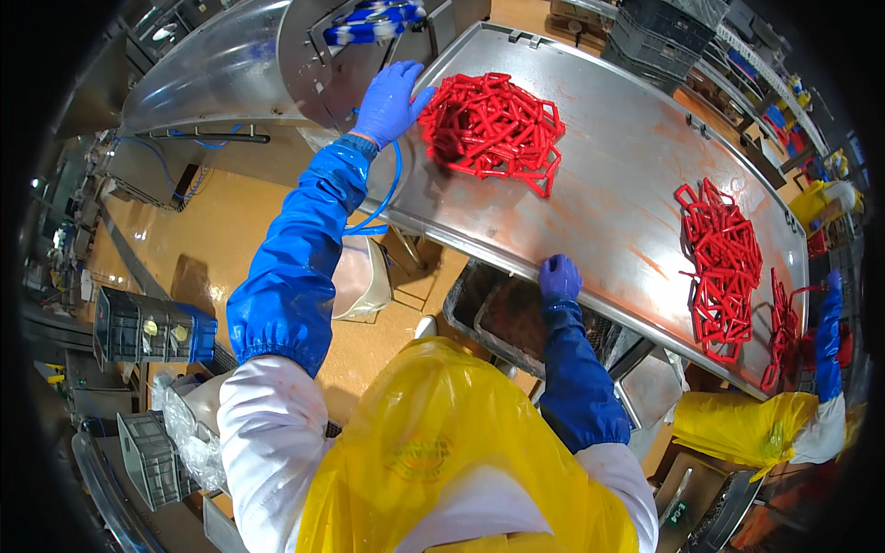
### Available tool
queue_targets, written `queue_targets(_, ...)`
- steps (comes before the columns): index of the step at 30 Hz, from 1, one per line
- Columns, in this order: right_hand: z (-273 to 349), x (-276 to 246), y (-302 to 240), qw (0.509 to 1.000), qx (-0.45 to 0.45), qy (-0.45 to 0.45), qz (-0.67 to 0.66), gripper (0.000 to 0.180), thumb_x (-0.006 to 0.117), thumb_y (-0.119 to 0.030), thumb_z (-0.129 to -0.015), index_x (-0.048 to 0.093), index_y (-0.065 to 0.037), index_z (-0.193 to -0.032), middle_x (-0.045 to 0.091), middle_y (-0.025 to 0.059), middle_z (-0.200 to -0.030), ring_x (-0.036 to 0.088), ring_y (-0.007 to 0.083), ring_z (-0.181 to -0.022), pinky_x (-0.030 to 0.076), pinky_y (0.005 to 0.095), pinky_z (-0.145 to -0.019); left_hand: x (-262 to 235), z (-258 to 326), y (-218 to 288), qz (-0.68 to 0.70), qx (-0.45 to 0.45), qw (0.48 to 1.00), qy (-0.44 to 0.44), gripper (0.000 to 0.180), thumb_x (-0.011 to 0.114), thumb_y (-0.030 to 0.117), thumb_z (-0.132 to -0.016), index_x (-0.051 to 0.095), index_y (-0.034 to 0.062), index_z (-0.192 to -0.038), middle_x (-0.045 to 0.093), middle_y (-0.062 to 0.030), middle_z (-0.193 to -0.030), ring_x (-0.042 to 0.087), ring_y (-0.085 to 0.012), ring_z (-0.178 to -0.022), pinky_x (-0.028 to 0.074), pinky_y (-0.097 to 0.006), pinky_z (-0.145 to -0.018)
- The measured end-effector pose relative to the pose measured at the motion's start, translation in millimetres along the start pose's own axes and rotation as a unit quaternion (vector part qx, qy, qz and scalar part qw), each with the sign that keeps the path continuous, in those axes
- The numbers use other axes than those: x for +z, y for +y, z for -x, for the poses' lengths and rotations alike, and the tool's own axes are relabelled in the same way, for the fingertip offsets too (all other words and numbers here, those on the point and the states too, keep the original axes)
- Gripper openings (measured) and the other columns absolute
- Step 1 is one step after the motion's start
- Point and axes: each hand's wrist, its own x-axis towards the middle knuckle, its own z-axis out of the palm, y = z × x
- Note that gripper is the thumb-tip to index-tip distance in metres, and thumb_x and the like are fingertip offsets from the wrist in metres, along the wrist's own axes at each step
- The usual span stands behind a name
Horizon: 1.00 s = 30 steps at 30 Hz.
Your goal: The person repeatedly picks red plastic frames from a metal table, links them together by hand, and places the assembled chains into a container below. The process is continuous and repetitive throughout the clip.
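Observation:
A tangled pile of red sausage links lies at the far left end of the steel table. My left hand, in a purple-blue glove, is at that end beside the pile. Its fingers are stretched out, and the thumb reaches the pile's left edge; I cannot tell whether it touches. Curled into a fist, my right hand rests at the table's near rim; its palm side is hidden. Another heap of red sausage links lies towards the table's right end, with a smaller bunch beyond it.
A steel machine stands at the far left, with a blue-and-white part and a blue hose. Below the table is a dark bin. Dark crates are stacked behind. At right, a co-worker's blue sleeve reaches the table.

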Motion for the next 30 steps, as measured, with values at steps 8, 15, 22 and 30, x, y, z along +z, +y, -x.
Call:
queue_targets(8,4,-3,-2,0.991,-0.065,0.031,-0.109,0.018,0.068,-0.030,-0.088,0.069,-0.014,-0.095,0.069,0.0110,-0.094,0.065,0.0333,-0.092,0.049,0.0492,-0.083,60,33,7,0.046,-0.016,0.993,-0.106,0.050,0.063,0.038,-0.094,0.058,-0.0004,-0.125,0.063,-0.0216,-0.122,0.061,-0.0393,-0.111,0.049,-0.046,-0.095)
queue_targets(15,77,-24,-64,0.905,-0.065,-0.260,-0.331,0.029,0.067,-0.029,-0.092,0.069,-0.004,-0.106,0.071,0.0155,-0.097,0.069,0.0283,-0.089,0.054,0.0392,-0.083,212,128,33,0.136,-0.230,0.890,-0.368,0.055,0.068,0.039,-0.086,0.059,0.0029,-0.126,0.064,-0.0243,-0.122,0.063,-0.0402,-0.109,0.052,-0.050,-0.090)
queue_targets(22,67,-9,-80,0.826,0.047,-0.355,-0.436,0.035,0.060,-0.034,-0.097,0.069,-0.002,-0.107,0.073,0.0127,-0.096,0.069,0.0255,-0.086,0.053,0.0377,-0.081,253,197,69,0.195,-0.297,0.882,-0.309,0.028,0.062,0.030,-0.093,0.067,0.0030,-0.100,0.069,-0.0241,-0.096,0.067,-0.0436,-0.093,0.053,-0.051,-0.080)
queue_targets(30,4,2,-140,0.944,-0.076,-0.164,-0.276,0.030,0.064,-0.030,-0.094,0.071,-0.002,-0.100,0.072,0.0191,-0.098,0.068,0.0380,-0.093,0.052,0.0435,-0.082,244,229,79,0.156,-0.411,0.883,-0.165,0.051,0.071,0.049,-0.085,0.067,0.0036,-0.108,0.068,-0.0278,-0.096,0.065,-0.0461,-0.095,0.052,-0.052,-0.085)
